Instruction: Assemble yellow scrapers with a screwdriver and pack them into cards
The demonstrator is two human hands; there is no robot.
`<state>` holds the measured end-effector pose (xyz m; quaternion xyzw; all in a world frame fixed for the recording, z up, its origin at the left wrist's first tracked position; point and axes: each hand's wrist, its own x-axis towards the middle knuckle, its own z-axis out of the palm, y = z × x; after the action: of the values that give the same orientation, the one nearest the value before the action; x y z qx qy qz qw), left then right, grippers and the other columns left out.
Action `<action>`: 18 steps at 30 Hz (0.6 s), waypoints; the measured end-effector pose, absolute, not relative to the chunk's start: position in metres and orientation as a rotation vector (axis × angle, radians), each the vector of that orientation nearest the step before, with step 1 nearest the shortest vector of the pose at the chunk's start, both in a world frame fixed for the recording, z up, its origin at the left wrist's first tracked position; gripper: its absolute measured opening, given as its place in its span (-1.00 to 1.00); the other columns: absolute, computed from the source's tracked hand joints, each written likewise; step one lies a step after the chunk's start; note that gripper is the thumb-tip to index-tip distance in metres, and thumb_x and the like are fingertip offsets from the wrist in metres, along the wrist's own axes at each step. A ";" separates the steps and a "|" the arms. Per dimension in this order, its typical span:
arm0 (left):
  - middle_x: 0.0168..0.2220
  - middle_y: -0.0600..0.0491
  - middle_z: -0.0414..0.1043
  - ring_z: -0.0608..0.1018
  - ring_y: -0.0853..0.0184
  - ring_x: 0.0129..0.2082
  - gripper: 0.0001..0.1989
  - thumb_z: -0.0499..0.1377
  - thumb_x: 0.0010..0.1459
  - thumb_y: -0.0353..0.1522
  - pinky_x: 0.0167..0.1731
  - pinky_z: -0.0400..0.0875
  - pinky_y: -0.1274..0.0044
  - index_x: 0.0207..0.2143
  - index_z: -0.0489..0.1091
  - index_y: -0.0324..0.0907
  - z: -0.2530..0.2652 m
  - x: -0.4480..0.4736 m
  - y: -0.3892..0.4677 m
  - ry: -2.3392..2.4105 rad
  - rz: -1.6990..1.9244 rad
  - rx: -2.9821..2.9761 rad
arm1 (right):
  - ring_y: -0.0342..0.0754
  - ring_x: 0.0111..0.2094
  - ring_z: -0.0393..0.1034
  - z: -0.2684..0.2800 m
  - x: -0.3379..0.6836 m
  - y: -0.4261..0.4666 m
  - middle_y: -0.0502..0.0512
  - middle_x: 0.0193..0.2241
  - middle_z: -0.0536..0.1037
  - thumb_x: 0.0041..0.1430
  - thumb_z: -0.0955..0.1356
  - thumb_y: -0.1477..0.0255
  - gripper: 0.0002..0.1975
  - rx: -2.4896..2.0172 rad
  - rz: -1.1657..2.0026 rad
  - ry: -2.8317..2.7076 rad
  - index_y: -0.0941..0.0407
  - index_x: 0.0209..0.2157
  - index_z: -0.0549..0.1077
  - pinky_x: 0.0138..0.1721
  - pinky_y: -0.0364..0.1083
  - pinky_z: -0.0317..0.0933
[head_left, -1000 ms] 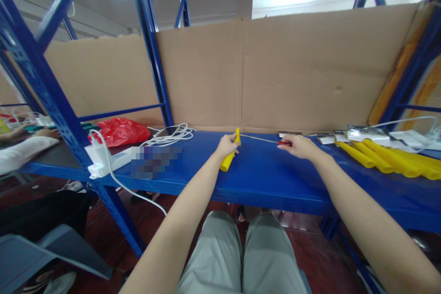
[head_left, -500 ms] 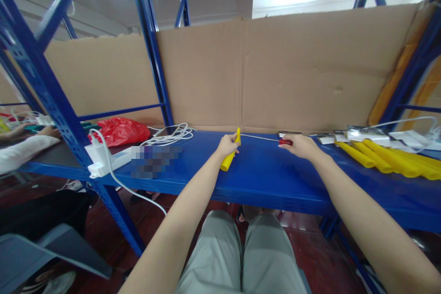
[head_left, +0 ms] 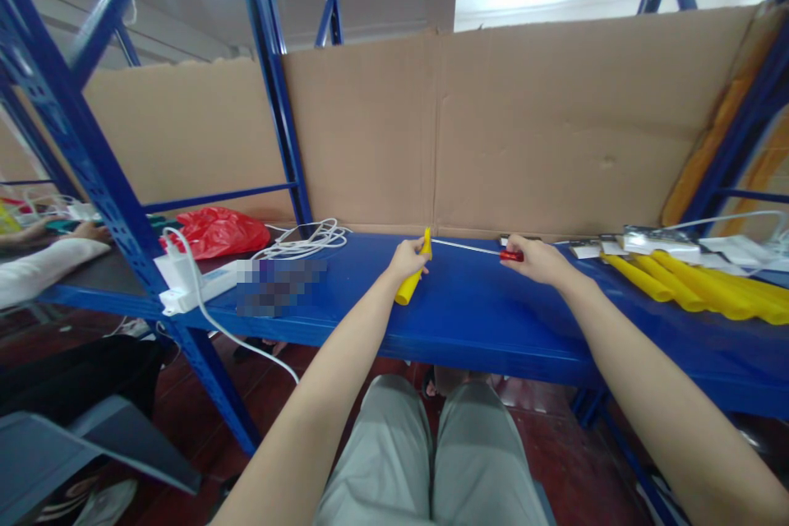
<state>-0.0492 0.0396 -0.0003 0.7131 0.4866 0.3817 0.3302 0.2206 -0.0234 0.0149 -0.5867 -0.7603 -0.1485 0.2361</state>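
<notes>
Yellow tube (head_left: 408, 288): plain, near end round, far end narrow; centre of blue bench (head_left: 474, 316). Left hand (head_left: 405, 258) fingers clamped on it; right hand (head_left: 533, 256) fingers clamped on thin-shafted red-handled tool (head_left: 511, 256).

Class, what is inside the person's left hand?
The left hand holds a yellow tube: its lower end and upper tip show. The middle is covered by the hand, so it cannot be seen.

From afar, I see a yellow tube (head_left: 407, 289) in my left hand (head_left: 405, 260), a red handle (head_left: 511, 256) in my right hand (head_left: 535, 259), a pale shaft (head_left: 465, 246) between, blue tabletop (head_left: 468, 308) beneath, more yellow tubes (head_left: 696, 283) right of both.
</notes>
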 end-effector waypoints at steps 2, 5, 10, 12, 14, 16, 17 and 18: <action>-0.09 -0.08 0.51 0.50 0.53 -0.64 -0.54 0.12 0.13 -0.56 -0.70 0.34 0.71 0.11 0.34 -0.29 -0.001 -0.049 0.040 1.271 1.004 1.869 | -0.02 -0.45 0.44 0.016 0.221 -0.024 0.06 -0.45 0.58 0.07 0.35 0.30 -0.89 -1.599 -0.420 -2.087 0.04 -0.43 0.42 -0.45 -0.12 0.16; -0.04 -0.09 0.48 0.51 0.53 -0.63 -0.54 0.10 0.13 -0.56 -0.70 0.35 0.72 0.12 0.34 -0.28 -0.002 -0.049 0.040 1.262 1.012 1.881 | -0.01 -0.42 0.45 0.017 0.223 -0.024 0.06 -0.43 0.60 0.09 0.33 0.23 -0.80 -1.574 -0.382 -2.146 0.03 -0.46 0.49 -0.44 -0.11 0.19; -0.06 -0.09 0.49 0.52 0.51 -0.60 -0.56 0.11 0.12 -0.55 -0.69 0.35 0.73 0.09 0.35 -0.29 -0.002 -0.049 0.041 1.283 1.000 1.880 | 0.00 -0.42 0.47 0.015 0.223 -0.019 0.08 -0.44 0.61 0.14 0.27 0.25 -0.75 -1.574 -0.240 -2.185 0.04 -0.42 0.53 -0.45 -0.11 0.21; -0.08 -0.09 0.50 0.52 0.51 -0.61 -0.56 0.10 0.11 -0.56 -0.68 0.35 0.73 0.07 0.36 -0.30 -0.002 -0.049 0.042 1.282 0.990 1.879 | -0.01 -0.42 0.47 0.014 0.221 -0.019 0.08 -0.42 0.60 0.10 0.31 0.26 -0.81 -1.582 -0.239 -2.145 0.05 -0.38 0.49 -0.44 -0.12 0.21; -0.06 -0.10 0.49 0.51 0.52 -0.62 -0.56 0.09 0.11 -0.57 -0.69 0.36 0.72 0.07 0.35 -0.32 -0.002 -0.049 0.042 1.270 0.987 1.881 | -0.02 -0.43 0.46 0.014 0.220 -0.020 0.08 -0.43 0.59 0.04 0.37 0.26 -0.83 -1.624 -0.272 -2.090 0.05 -0.36 0.44 -0.47 -0.13 0.19; -0.04 -0.11 0.48 0.50 0.53 -0.63 -0.57 0.09 0.11 -0.57 -0.70 0.35 0.71 0.07 0.35 -0.33 -0.002 -0.050 0.042 1.262 0.987 1.883 | -0.03 -0.47 0.44 0.014 0.219 -0.021 0.06 -0.46 0.58 0.01 0.39 0.27 -0.83 -1.654 -0.304 -2.061 0.05 -0.38 0.39 -0.50 -0.14 0.15; -0.03 -0.11 0.48 0.50 0.53 -0.63 -0.57 0.09 0.12 -0.56 -0.70 0.35 0.72 0.07 0.35 -0.33 -0.002 -0.050 0.042 1.263 0.988 1.884 | -0.03 -0.48 0.44 0.015 0.219 -0.021 0.05 -0.47 0.57 0.02 0.38 0.28 -0.84 -1.652 -0.315 -2.064 0.04 -0.40 0.38 -0.51 -0.14 0.14; -0.04 -0.10 0.48 0.50 0.53 -0.63 -0.58 0.09 0.12 -0.56 -0.70 0.34 0.72 0.07 0.36 -0.32 -0.002 -0.050 0.042 1.269 0.988 1.884 | -0.03 -0.47 0.43 0.015 0.218 -0.022 0.05 -0.47 0.57 0.04 0.37 0.29 -0.85 -1.640 -0.324 -2.073 0.04 -0.42 0.37 -0.50 -0.14 0.14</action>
<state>-0.0495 0.0417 -0.0016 0.7191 0.4841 0.3771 0.3261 0.2184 -0.0221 0.0148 -0.5984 -0.7562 -0.1182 0.2369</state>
